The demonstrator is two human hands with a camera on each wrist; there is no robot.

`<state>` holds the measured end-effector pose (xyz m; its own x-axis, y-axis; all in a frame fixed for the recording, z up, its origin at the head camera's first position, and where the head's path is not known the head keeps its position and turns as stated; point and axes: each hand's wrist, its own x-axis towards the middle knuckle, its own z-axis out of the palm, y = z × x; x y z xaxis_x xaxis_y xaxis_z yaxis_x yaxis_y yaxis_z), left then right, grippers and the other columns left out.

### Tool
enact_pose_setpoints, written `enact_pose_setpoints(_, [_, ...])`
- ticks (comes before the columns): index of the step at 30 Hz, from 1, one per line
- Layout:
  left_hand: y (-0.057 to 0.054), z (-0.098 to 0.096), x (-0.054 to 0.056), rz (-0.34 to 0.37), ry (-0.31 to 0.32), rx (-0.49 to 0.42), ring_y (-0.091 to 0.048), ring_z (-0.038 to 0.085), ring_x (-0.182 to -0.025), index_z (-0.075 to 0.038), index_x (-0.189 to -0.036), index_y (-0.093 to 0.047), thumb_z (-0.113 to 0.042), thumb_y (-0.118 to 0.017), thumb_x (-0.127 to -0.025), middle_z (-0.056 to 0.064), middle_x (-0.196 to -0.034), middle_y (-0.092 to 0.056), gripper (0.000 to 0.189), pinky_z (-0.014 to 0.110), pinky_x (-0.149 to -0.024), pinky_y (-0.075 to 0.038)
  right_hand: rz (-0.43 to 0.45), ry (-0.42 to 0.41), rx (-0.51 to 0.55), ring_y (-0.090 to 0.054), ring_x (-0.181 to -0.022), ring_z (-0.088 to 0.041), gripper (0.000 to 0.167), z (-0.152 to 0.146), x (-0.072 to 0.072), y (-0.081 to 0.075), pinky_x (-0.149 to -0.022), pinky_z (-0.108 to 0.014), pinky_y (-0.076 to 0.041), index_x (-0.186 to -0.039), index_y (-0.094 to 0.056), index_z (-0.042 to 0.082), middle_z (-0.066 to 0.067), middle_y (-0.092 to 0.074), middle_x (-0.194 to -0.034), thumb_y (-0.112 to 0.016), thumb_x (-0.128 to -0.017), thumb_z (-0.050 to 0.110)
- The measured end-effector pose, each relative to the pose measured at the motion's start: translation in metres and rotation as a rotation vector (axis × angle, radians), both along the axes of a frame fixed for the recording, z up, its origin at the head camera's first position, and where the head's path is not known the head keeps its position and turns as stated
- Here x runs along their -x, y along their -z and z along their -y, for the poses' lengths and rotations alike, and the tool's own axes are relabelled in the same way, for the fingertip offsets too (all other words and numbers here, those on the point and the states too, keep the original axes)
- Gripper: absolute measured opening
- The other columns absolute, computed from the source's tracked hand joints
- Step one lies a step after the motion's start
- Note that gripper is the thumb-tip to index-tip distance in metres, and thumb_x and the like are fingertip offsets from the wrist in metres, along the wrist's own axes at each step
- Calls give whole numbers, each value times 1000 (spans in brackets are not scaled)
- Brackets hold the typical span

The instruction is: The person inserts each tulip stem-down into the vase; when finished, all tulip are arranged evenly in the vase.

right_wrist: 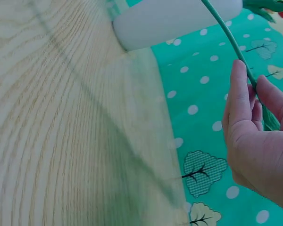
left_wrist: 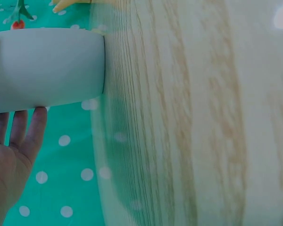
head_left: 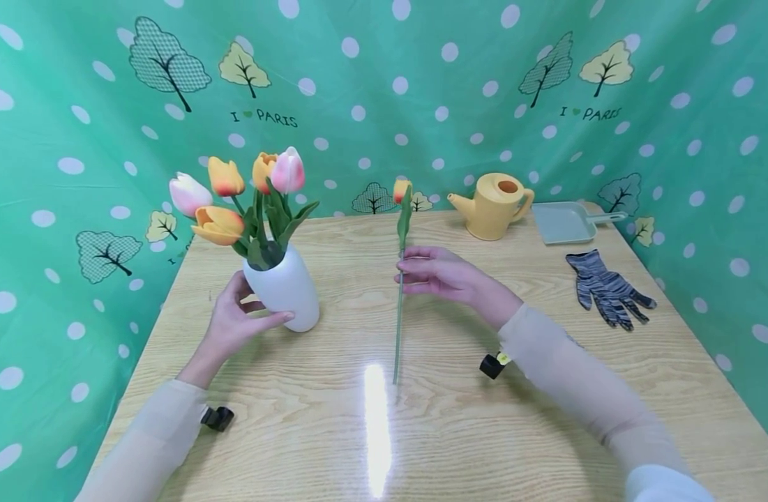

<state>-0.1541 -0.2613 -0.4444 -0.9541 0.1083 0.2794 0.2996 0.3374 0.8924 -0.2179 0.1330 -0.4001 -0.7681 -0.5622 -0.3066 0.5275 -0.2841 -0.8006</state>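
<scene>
My left hand (head_left: 236, 321) grips a white vase (head_left: 289, 289) around its lower side, thumb across the front. Several artificial tulips, pink-and-white and orange-yellow, rise from the vase, among them an orange tulip (head_left: 219, 225) drooping low at the left. In the head view the vase leans a little; I cannot tell whether its base is flat on the table. My right hand (head_left: 440, 274) pinches the green stem (head_left: 399, 328) of a single orange tulip (head_left: 402, 191), held upright, bloom on top. The right wrist view shows thumb and fingers meeting on that stem (right_wrist: 229, 35).
A yellow watering can (head_left: 492, 209) stands at the back right. Beside it lies a pale green dustpan (head_left: 562, 222), with a striped grey glove (head_left: 606, 289) in front. The wooden table (head_left: 333, 432) meets a green dotted cloth (head_left: 358, 104) at the back and sides.
</scene>
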Motion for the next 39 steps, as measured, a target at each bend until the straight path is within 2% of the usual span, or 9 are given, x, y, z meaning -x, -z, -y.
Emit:
enact_pose_setpoints(5, [-3,-1,-2,16,-12,1,-58,17,-107,-12,-141,-49,-1,-93,-70,4,-122,-59,84,23,-82,-57,-33,-1,-4,-72,-96,-27,14,-11,-8,-6,-89,-43,-59,-110,-57,2,-11,-68,-99,-52,-102,-8])
enact_pose_setpoints(12, [-1,-4,3,18,-9,7,-58,17,-106,-7,-142,-48,2,-91,-70,6,-123,-59,84,24,-82,-57,-84,7,-45,-72,-99,-28,16,-42,-15,-7,-93,-47,-56,-114,-56,-1,-12,-72,-103,-54,-100,-9])
enact_pose_setpoints(19, [-1,-7,4,19,7,-12,-58,19,-108,-13,-143,-48,-3,-93,-70,5,-125,-59,86,24,-83,-57,-111,37,-57,-72,-100,-29,16,-68,-22,-8,-92,-47,-56,-112,-58,1,-12,-72,-106,-56,-99,-9])
enact_pose_setpoints(29, [-3,0,-5,28,-34,3,-57,19,-109,-15,-144,-48,-7,-93,-72,5,-128,-57,85,25,-83,-57,-207,64,-66,-72,-101,-29,15,-66,-29,-15,-89,-47,-58,-106,-62,3,-13,-72,-106,-60,-97,-9])
enact_pose_setpoints(39, [0,-1,-1,17,-22,-12,-58,18,-108,-12,-142,-49,-4,-94,-70,5,-125,-59,85,24,-82,-57,-299,50,-82,-72,-102,-28,13,-63,-35,-18,-89,-50,-57,-101,-66,5,-16,-73,-108,-61,-97,-7])
